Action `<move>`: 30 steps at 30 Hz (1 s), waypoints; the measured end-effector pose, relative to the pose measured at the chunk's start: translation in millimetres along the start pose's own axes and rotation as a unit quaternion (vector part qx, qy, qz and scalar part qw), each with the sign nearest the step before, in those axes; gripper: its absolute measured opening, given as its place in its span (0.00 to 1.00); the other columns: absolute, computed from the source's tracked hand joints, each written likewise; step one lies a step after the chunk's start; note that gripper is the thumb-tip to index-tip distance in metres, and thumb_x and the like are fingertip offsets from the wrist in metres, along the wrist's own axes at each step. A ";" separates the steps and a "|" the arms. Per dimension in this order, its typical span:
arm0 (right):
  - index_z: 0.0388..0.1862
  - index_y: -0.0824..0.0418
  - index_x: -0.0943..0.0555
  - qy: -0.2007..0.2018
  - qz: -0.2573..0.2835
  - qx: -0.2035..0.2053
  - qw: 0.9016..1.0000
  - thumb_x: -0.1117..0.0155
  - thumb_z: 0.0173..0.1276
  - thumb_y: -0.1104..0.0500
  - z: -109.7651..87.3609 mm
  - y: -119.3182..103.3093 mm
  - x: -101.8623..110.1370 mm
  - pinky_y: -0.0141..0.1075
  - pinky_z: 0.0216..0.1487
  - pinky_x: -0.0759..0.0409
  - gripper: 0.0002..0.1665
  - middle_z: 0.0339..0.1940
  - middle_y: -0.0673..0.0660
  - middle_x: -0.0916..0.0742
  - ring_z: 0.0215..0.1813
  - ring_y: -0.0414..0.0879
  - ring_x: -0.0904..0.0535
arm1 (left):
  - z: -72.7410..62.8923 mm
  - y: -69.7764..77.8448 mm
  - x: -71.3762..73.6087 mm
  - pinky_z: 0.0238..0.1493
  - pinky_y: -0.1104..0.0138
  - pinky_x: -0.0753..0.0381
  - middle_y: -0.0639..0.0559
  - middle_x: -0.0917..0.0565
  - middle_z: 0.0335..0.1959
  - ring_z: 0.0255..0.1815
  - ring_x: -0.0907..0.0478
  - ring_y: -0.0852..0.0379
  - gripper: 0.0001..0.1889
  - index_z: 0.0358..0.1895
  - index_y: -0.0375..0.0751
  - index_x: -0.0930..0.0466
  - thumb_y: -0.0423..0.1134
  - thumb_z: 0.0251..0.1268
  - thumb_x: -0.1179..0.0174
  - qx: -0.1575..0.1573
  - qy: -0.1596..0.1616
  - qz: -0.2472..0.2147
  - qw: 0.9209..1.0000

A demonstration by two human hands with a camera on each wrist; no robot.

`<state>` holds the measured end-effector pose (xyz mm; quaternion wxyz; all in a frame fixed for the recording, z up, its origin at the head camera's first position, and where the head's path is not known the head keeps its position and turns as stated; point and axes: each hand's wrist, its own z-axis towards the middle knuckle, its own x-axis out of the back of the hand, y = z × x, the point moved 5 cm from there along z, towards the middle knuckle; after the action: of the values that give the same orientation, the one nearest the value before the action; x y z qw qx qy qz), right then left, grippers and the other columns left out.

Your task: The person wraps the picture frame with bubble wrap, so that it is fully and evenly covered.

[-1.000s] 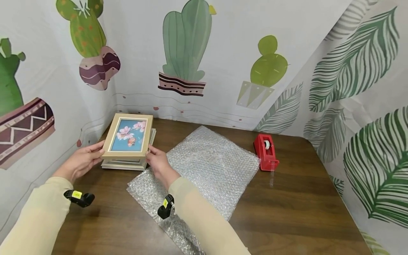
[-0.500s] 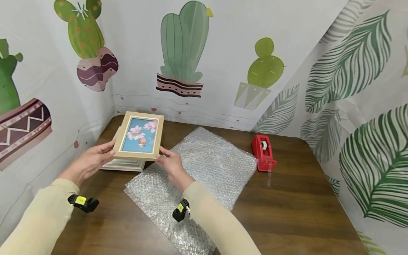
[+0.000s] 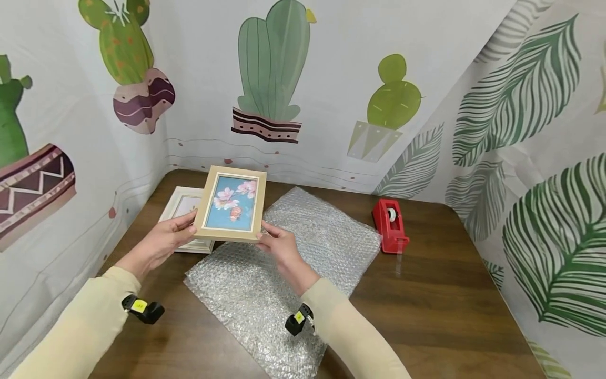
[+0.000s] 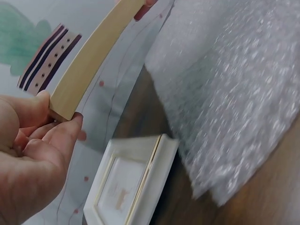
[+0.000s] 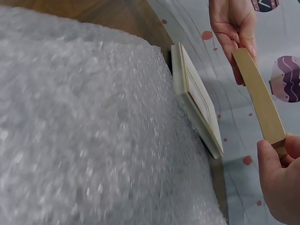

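Observation:
A light wood picture frame [image 3: 232, 236] with a blue flower picture is held up between both hands, tilted toward me. My left hand [image 3: 163, 239] pinches its lower left corner, thumb on one face and fingers beneath, as the left wrist view shows. At the lower right corner my right hand [image 3: 282, 250] pinches the frame between thumb and fingers. Behind and below it, a white picture frame [image 4: 140, 180] lies on the table, partly covered by the held one in the head view. A sheet of bubble wrap [image 3: 312, 237] lies spread beneath my right hand and forearm.
To the right of the bubble wrap stands a red tape dispenser [image 3: 393, 231] with a strip of tape hanging from its front. The brown wooden table [image 3: 435, 300] meets patterned fabric walls [image 3: 331, 105] at the back and on both sides.
Both hands have lifted the wood picture frame off the white one and carried it right, to over the bubble wrap's left side. The white frame is now uncovered more.

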<state>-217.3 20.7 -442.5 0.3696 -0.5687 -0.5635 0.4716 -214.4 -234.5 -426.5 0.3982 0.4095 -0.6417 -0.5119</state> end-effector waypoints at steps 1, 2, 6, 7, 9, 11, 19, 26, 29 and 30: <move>0.70 0.65 0.24 0.000 -0.003 -0.001 1.000 0.38 0.73 0.69 -1.7 -0.2 3.9 0.33 0.56 0.13 0.27 0.68 0.69 0.20 0.57 0.55 0.12 | 0.6 0.1 -3.6 0.55 0.88 0.27 0.24 0.58 0.82 0.51 0.28 0.88 0.35 0.81 0.28 0.63 0.35 0.83 0.54 0.000 -0.001 -0.001 1.000; 0.70 0.65 0.25 0.001 -0.003 -0.001 1.000 0.38 0.73 0.69 -3.3 -0.1 7.8 0.33 0.56 0.13 0.27 0.68 0.69 0.20 0.57 0.55 0.12 | 1.3 0.1 -7.3 0.55 0.88 0.27 0.25 0.58 0.82 0.52 0.28 0.88 0.35 0.81 0.27 0.63 0.35 0.83 0.54 0.000 -0.002 -0.003 1.000; 0.71 0.65 0.25 0.001 -0.015 0.005 1.000 0.38 0.73 0.68 -10.4 0.9 22.6 0.33 0.56 0.13 0.27 0.70 0.70 0.22 0.56 0.53 0.11 | 3.6 -1.0 -21.8 0.56 0.88 0.27 0.26 0.54 0.82 0.52 0.28 0.87 0.34 0.81 0.28 0.60 0.35 0.83 0.54 -0.001 -0.005 -0.003 1.000; 0.71 0.66 0.26 0.001 -0.018 0.006 1.000 0.38 0.73 0.69 -12.3 1.4 26.1 0.33 0.56 0.13 0.27 0.71 0.70 0.22 0.56 0.53 0.11 | 3.9 -1.2 -25.7 0.56 0.88 0.28 0.26 0.53 0.82 0.53 0.28 0.87 0.34 0.81 0.28 0.60 0.35 0.83 0.54 -0.001 -0.007 -0.002 1.000; 0.71 0.67 0.26 0.000 -0.020 0.011 1.000 0.39 0.74 0.69 -16.7 2.3 32.9 0.33 0.56 0.13 0.28 0.72 0.70 0.24 0.55 0.52 0.11 | 4.2 -2.3 -32.9 0.57 0.87 0.27 0.25 0.51 0.81 0.56 0.27 0.83 0.34 0.81 0.27 0.59 0.35 0.83 0.54 0.001 -0.010 0.005 1.000; 0.72 0.68 0.27 0.001 -0.022 0.015 1.000 0.39 0.74 0.69 -21.7 3.2 39.6 0.33 0.56 0.13 0.28 0.75 0.70 0.27 0.55 0.52 0.11 | 3.9 -3.3 -40.4 0.62 0.82 0.26 0.26 0.49 0.81 0.64 0.24 0.72 0.34 0.81 0.29 0.58 0.35 0.83 0.54 0.007 -0.009 0.015 1.000; 0.72 0.69 0.29 0.008 -0.045 0.027 0.999 0.40 0.74 0.68 -43.0 7.6 66.0 0.32 0.56 0.13 0.28 0.77 0.71 0.29 0.53 0.47 0.11 | 1.6 -6.2 -69.9 0.80 0.41 0.44 0.28 0.46 0.81 0.81 0.44 0.31 0.33 0.82 0.33 0.56 0.34 0.82 0.53 0.025 -0.012 0.032 0.999; 0.71 0.71 0.28 0.022 -0.051 0.018 0.998 0.39 0.73 0.69 -57.0 17.1 86.5 0.31 0.53 0.13 0.27 0.77 0.70 0.29 0.49 0.43 0.11 | 2.2 -16.8 -92.7 0.77 0.47 0.33 0.28 0.41 0.79 0.78 0.36 0.33 0.32 0.81 0.31 0.52 0.32 0.81 0.52 0.025 -0.013 0.026 0.999; 0.70 0.72 0.28 0.029 -0.061 0.015 0.998 0.39 0.73 0.69 -61.4 22.7 95.7 0.30 0.51 0.12 0.27 0.75 0.71 0.27 0.49 0.43 0.11 | 3.4 -22.7 -103.0 0.76 0.48 0.31 0.28 0.39 0.78 0.77 0.34 0.33 0.32 0.81 0.30 0.51 0.33 0.80 0.51 0.030 -0.018 0.023 0.999; 0.70 0.72 0.28 0.030 -0.064 0.013 0.997 0.39 0.73 0.69 -62.9 24.3 98.7 0.31 0.51 0.12 0.27 0.75 0.71 0.27 0.49 0.44 0.10 | 4.2 -24.3 -106.4 0.76 0.48 0.31 0.28 0.39 0.78 0.76 0.34 0.33 0.32 0.81 0.30 0.51 0.32 0.80 0.51 0.031 -0.021 0.020 0.999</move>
<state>-158.1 123.1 -459.8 0.4229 -0.5405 -0.5810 0.4376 -178.5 -137.3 -460.9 0.3819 0.3979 -0.6732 -0.4926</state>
